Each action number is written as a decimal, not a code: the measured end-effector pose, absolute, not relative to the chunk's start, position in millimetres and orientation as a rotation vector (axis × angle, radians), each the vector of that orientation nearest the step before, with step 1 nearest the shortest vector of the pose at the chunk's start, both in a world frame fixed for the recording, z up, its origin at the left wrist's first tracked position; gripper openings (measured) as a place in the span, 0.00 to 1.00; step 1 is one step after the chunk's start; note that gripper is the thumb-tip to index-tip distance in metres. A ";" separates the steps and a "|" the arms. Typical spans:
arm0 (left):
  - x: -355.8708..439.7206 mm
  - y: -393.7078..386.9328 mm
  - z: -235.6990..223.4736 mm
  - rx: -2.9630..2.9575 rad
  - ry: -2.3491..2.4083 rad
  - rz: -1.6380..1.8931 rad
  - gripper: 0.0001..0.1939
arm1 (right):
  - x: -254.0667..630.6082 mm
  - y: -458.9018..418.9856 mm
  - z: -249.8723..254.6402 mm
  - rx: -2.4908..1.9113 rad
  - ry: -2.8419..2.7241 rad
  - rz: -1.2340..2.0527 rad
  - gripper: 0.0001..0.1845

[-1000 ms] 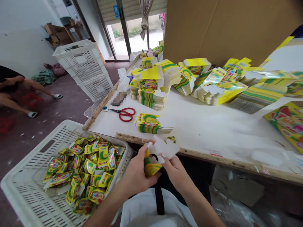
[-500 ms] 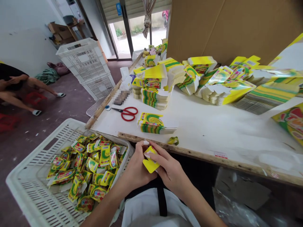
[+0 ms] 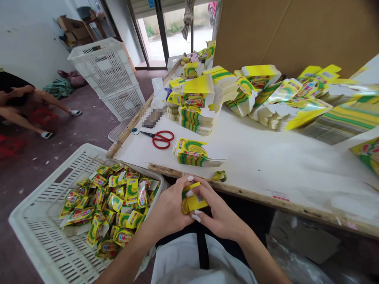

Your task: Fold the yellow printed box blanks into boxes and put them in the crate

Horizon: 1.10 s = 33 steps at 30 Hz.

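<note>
Between both my hands, just in front of the table edge, is a small yellow printed carton (image 3: 196,202). My left hand (image 3: 171,203) is closed around its left side, with the thumb and fingers partly hiding it. My right hand (image 3: 220,209) grips it from the right, fingers over its top and the thumb below. A barcode shows on its yellow face. Beyond the hands, a stack of flat yellow-and-green cartons (image 3: 192,153) lies on the white table (image 3: 248,157). To my left stands a white plastic crate (image 3: 38,232) with many small filled yellow packs (image 3: 118,205) in it.
Red-handled scissors (image 3: 162,139) lie left of the stack, and a crumpled yellow-green scrap (image 3: 219,176) is at the wooden edge (image 3: 254,197). More carton stacks (image 3: 195,120) line the table's back. Stacked white crates (image 3: 103,75) and a seated person (image 3: 17,94) are at left.
The yellow flap that stuck out toward me is now folded in, and the carton shows a barcode face. Both hands have shifted slightly around it. The view has tilted a little.
</note>
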State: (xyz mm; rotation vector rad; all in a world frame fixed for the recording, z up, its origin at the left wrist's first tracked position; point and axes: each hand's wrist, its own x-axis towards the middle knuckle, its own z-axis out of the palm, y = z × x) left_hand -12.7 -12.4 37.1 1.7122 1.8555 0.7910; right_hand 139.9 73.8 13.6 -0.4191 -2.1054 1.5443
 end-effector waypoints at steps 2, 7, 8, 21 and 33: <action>-11.3 -13.0 36.0 1.706 1.839 0.820 0.38 | 135.5 65.7 6.2 -0.385 -2.034 1.564 0.27; -25.5 -21.7 37.7 1.657 1.958 0.814 0.38 | 126.0 53.4 -3.3 -0.519 -2.033 1.391 0.35; -35.5 -26.1 38.5 1.643 2.039 0.785 0.35 | 126.2 55.9 -3.1 -0.546 -2.034 1.359 0.36; -67.8 -44.5 19.3 1.649 2.154 0.846 0.19 | 88.0 163.7 6.1 -1.145 -2.193 0.631 0.21; -20.2 -0.2 6.8 0.796 1.226 1.756 0.31 | 94.7 103.9 22.8 -0.760 -1.930 1.275 0.28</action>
